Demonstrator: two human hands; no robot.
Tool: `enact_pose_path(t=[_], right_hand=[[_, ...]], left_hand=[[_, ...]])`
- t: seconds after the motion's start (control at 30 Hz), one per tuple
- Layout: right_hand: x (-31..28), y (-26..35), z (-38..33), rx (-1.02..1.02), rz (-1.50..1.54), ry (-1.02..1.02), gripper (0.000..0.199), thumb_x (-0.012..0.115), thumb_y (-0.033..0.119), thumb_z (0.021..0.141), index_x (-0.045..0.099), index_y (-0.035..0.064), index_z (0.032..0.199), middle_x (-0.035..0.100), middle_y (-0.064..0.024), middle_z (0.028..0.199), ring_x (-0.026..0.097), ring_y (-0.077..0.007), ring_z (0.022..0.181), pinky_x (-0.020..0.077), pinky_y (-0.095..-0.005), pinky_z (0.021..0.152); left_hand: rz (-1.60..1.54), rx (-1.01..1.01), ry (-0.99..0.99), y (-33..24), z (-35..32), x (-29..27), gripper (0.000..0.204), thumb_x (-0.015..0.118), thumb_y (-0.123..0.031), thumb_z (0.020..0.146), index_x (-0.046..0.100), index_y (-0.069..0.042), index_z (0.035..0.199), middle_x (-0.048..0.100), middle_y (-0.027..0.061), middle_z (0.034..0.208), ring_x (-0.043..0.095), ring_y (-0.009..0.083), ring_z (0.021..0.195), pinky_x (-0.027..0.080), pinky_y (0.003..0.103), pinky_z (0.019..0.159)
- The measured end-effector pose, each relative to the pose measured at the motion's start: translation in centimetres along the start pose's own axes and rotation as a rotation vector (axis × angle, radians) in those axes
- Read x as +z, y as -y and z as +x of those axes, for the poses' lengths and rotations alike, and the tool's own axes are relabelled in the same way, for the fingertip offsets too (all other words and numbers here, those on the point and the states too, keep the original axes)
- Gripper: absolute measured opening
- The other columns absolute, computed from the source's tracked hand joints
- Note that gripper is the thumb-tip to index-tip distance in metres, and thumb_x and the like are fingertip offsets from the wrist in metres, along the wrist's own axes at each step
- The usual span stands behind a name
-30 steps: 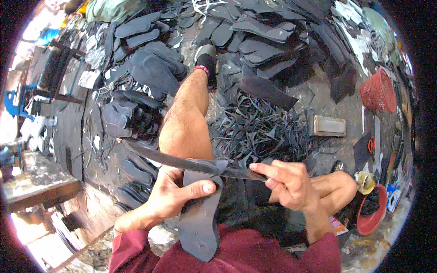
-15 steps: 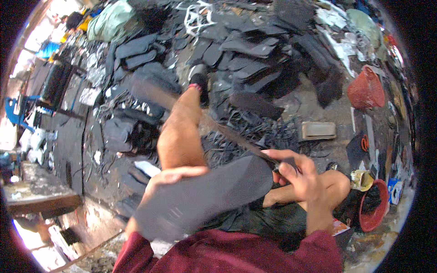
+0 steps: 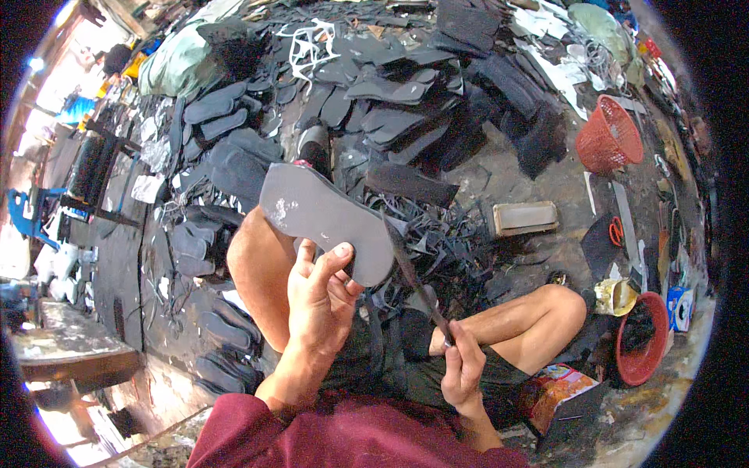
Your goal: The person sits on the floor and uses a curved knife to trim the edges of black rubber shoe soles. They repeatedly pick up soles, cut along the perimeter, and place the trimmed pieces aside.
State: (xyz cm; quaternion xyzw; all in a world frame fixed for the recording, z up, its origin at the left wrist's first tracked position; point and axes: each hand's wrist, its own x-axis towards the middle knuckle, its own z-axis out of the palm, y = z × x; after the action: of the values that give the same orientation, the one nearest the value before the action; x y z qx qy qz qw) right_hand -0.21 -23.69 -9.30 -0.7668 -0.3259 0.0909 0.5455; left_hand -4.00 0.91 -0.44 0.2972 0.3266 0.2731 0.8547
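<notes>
Dark grey rubber sole blank (image 3: 324, 221) is held up in the air over the person's bare left knee (image 3: 261, 269), flat face toward the camera, w/ a pale scuff near its far end; left hand (image 3: 318, 300) grips its near end, thumb (image 3: 331, 261) pressed on the face, other fingers curled behind. Long thin knife blade (image 3: 413, 277) runs from just beside the sole's right edge down toward the right hand (image 3: 462, 366); can't tell if blade touches the sole; right hand is closed in a fist round the handle, low and right of the sole.

Right of the sole, on the floor: tangle of thin black rubber offcuts (image 3: 460, 242), then a rectangular grey sharpening block (image 3: 525, 218) beyond it; further right & higher, a red mesh basket (image 3: 608, 142) tipped on its side; far lower right of the sole, past the right knee, a red bowl (image 3: 644, 343) w/ dark bits in it. Above the sole: heaps of dark cut soles (image 3: 390, 117) spread over the floor; more of them left of it, near a black stand (image 3: 90, 175). Below the sole: dark shorts, maroon shirt (image 3: 343, 437).
</notes>
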Motion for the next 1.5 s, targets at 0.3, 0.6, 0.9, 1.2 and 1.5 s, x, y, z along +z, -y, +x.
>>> enact_pose_path(t=[0.3, 0.6, 0.9, 1.2, 1.5], right_hand=[[-1.7, 1.0, 0.9, -0.008, -0.139, 0.131, 0.035, 0.058, 0.012, 0.094, 0.064, 0.0097, 0.128, 0.060, -0.0125, 0.080, 0.061, -0.0312, 0.070, 0.0496, -0.0411, 0.063], [6.4, 1.1, 8.4, -0.083, -0.058, 0.182, 0.049, 0.061, 0.014, 0.094, 0.055, 0.0222, 0.141, 0.052, -0.0097, 0.076, 0.059, -0.0306, 0.065, 0.0492, -0.0408, 0.059], [10.8, 4.2, 15.4, -0.134, -0.102, 0.167, 0.037, 0.057, 0.008, 0.096, 0.062, 0.0126, 0.133, 0.070, -0.0105, 0.108, 0.068, -0.0302, 0.080, 0.0542, -0.0376, 0.069], [8.9, 6.9, 18.6, -0.198, 0.082, 0.318, 0.033, 0.049, 0.011, 0.102, 0.061, 0.0047, 0.132, 0.065, -0.0125, 0.130, 0.065, -0.0300, 0.115, 0.0526, -0.0379, 0.092], [6.3, 2.2, 3.6, -0.134, 0.187, 0.377, 0.047, 0.062, 0.008, 0.086, 0.061, 0.0095, 0.133, 0.064, -0.0141, 0.093, 0.062, -0.0330, 0.079, 0.0513, -0.0411, 0.071]], left_hand=[[0.292, -0.017, -0.076, 0.4, -1.6, -1.5, 0.067, 0.059, -0.015, 0.081, 0.040, 0.002, 0.143, 0.056, 0.0120, 0.133, 0.056, 0.0259, 0.121, 0.047, 0.039, 0.102], [0.156, -0.031, 0.030, 1.4, -2.4, -5.3, 0.076, 0.068, 0.005, 0.074, 0.036, 0.001, 0.143, 0.063, 0.0144, 0.124, 0.065, 0.0251, 0.110, 0.052, 0.036, 0.098], [0.288, -0.036, 0.046, 1.0, -2.5, -7.5, 0.076, 0.072, 0.001, 0.073, 0.038, 0.003, 0.140, 0.063, 0.0113, 0.120, 0.065, 0.0215, 0.107, 0.053, 0.035, 0.095], [0.598, -0.067, 0.208, -1.3, -3.9, -7.7, 0.097, 0.089, -0.012, 0.068, 0.035, -0.001, 0.147, 0.055, 0.0111, 0.135, 0.059, 0.0224, 0.119, 0.048, 0.037, 0.101], [0.057, -0.146, -0.174, -5.8, -4.0, -9.5, 0.031, 0.068, -0.026, 0.095, 0.064, -0.003, 0.116, 0.070, 0.0015, 0.101, 0.066, 0.0123, 0.087, 0.055, 0.030, 0.078]])
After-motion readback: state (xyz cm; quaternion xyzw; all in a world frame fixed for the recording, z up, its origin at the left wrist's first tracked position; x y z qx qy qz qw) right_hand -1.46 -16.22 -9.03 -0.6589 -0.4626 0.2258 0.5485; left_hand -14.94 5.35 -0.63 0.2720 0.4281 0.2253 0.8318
